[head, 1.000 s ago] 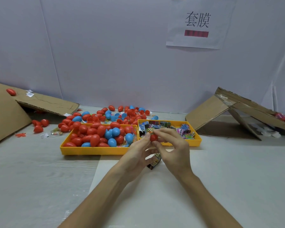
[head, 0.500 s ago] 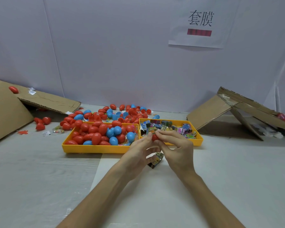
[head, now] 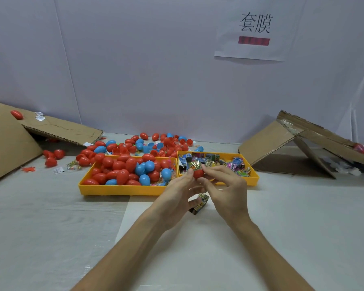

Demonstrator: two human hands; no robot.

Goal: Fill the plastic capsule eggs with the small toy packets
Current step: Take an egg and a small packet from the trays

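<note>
A red capsule egg half [head: 198, 173] is pinched between the fingertips of my left hand [head: 177, 194] and my right hand [head: 227, 191], in front of the two yellow trays. A shiny toy packet [head: 194, 165] sticks out of the top of the red half. The left yellow tray [head: 122, 190] holds several red and blue eggs. The right yellow tray [head: 253, 177] holds several small colourful toy packets. Another packet [head: 200, 203] lies on the table under my hands.
Loose red and blue eggs [head: 147, 143] are scattered behind the trays, with a few more at the left [head: 53, 156]. Folded cardboard leans at the left [head: 11, 139] and at the right [head: 298, 141]. A paper sign [head: 254, 28] hangs on the white wall.
My hands stay together at the same spot with the red half. The packet now shows more plainly above the red half. The camera has shifted slightly.
</note>
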